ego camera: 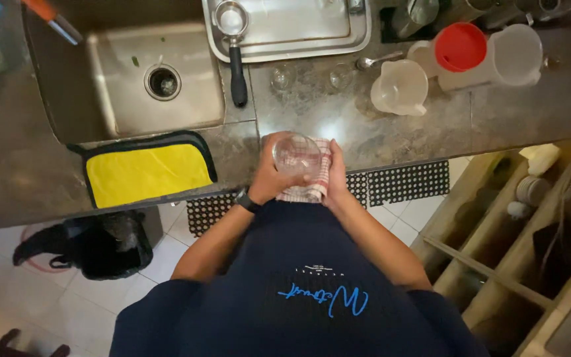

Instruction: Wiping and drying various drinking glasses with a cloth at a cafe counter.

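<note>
Glass tumbler (297, 153), clear and tipped with its mouth toward the camera, held between both hands just above the near edge of the dark stone counter (312, 109). Left hand (269, 177) closed around the tumbler's left side, dark wristwatch (247, 199) on the wrist. Right hand (336, 177) wrapped round a red-and-white checked cloth (312, 188), pressing it against the tumbler's right and lower side. Beyond the hands: two more clear glasses (284, 77), translucent plastic jugs (401, 87), red lid (460, 47). To the left: steel sink (186, 73), yellow mat (145, 173).
</note>
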